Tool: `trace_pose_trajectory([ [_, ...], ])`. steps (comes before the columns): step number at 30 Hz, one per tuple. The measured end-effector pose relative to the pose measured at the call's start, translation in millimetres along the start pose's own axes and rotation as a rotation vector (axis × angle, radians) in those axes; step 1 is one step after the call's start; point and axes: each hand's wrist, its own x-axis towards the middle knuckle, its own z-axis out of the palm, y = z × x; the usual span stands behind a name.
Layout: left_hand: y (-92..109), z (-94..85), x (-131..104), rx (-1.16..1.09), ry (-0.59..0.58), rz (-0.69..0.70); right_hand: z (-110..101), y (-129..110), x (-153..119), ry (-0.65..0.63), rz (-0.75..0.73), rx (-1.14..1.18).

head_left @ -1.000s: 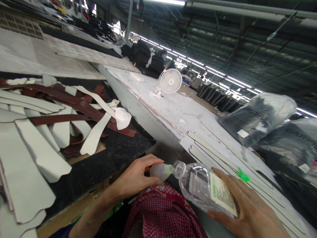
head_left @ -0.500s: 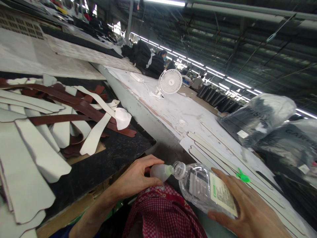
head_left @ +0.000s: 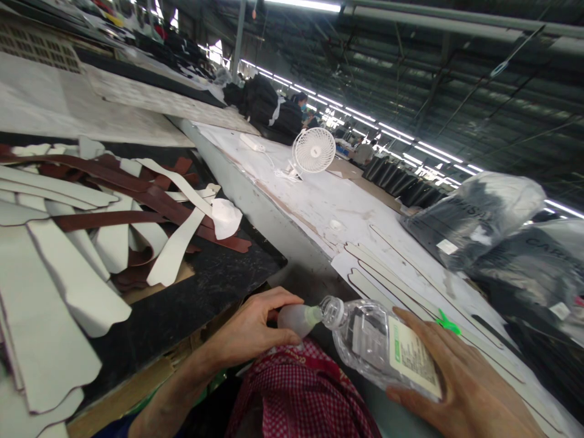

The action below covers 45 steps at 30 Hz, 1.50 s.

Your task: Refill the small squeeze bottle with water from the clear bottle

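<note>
One small translucent bottle (head_left: 292,319), lower centre of the frame, pale-green tip (head_left: 314,314) pointing right; gripped between the thumb and fingers of the left hand (head_left: 253,325). One large clear bottle (head_left: 365,344) with a pale label, lower right of centre, lying sideways, its neck toward the small one; clasped around its base end by the right hand (head_left: 460,371). Change against half a second ago: slight; both bottles and the right hand sit a touch farther right, and the neck and tip still meet. Judged from this, the work of holding the two mouths together goes on unbroken; whether the tip enters the neck or only touches it cannot be told, nor whether any liquid passes. Surroundings, unchanged: one red checked cloth (head_left: 301,389), bottom centre; assorted pale and brown cut pieces (head_left: 84,261), left; one white fan (head_left: 314,149), upper centre; dark-edged pale strips (head_left: 371,287) and one green clip (head_left: 448,322), right of centre.
</note>
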Motion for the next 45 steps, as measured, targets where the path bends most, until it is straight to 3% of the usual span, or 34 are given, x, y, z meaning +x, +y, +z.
trace_pose_trajectory([
  [5,-3,1.5,1,-0.041,-0.007,0.013,0,-2,0,0.056,0.005,-0.015],
  [10,-2,0.5,0,-0.053,-0.001,0.011,-1,-3,0,0.015,0.006,-0.012],
  [31,0,-3.2,0,0.121,0.064,0.07,-2,-11,7,0.128,-0.065,-0.046],
  [45,-1,-3.8,-1,0.092,0.062,0.06,-1,-11,8,0.108,-0.042,-0.021],
])
